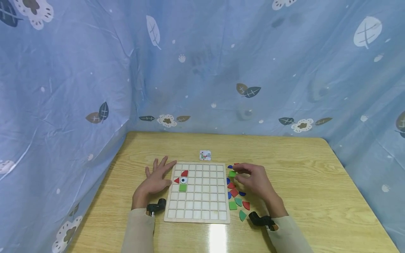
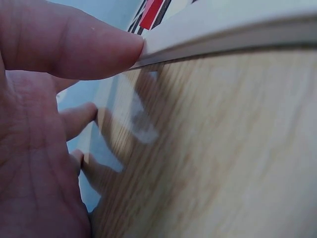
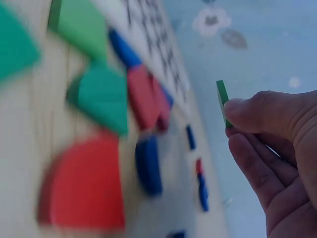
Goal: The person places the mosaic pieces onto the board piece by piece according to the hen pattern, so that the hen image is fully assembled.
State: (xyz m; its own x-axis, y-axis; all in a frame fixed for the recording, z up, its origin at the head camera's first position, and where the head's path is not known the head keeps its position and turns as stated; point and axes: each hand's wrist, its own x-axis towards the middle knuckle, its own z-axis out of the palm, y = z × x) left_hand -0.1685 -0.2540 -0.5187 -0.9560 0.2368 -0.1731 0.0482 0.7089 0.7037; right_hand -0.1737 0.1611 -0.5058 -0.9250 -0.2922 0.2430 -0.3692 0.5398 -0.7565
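A square wooden grid board (image 1: 204, 202) lies on the table. On its upper left part sit a red quarter-circle (image 1: 185, 173), a red triangle (image 1: 177, 180), a white tile with an eye (image 1: 183, 180) and a green square (image 1: 182, 187). With fingers spread, my left hand (image 1: 155, 181) rests at the board's left edge; in the left wrist view its thumb (image 2: 99, 47) touches the rim. To the right of the board, my right hand (image 1: 254, 179) pinches a green block (image 3: 222, 101) between thumb and fingers, raised above the loose pieces.
Loose red, blue and green pieces lie along the board's right side, among them a green square (image 1: 232, 205), a red quarter-circle (image 1: 246, 205) and a green quarter-circle (image 1: 242, 215). A small picture card (image 1: 205, 155) lies behind the board. A blue patterned curtain (image 1: 202, 70) surrounds the table.
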